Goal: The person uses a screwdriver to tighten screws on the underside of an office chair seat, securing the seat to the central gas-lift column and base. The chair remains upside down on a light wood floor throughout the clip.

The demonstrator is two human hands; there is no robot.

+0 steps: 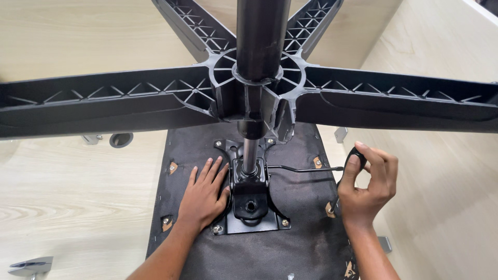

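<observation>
The lever handle (357,158) is being gripped by the right hand (365,189) with fingers clamped, while the left hand (205,194), fingers spread, is being pressed beside the black mechanism plate (251,205).

Black star base (155,98) and gas column (259,46) spanning overhead, blocking reach from above, open seat underside (290,243) below them, wooden panel (446,171) crowding the right hand (365,184), bare tabletop (78,192) free to the left

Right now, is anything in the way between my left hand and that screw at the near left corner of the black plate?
Nothing visible. The left hand lies flat on the seat underside beside the black mounting plate, and the corner screw sits uncovered just below its palm. The right hand grips the lever handle.
</observation>
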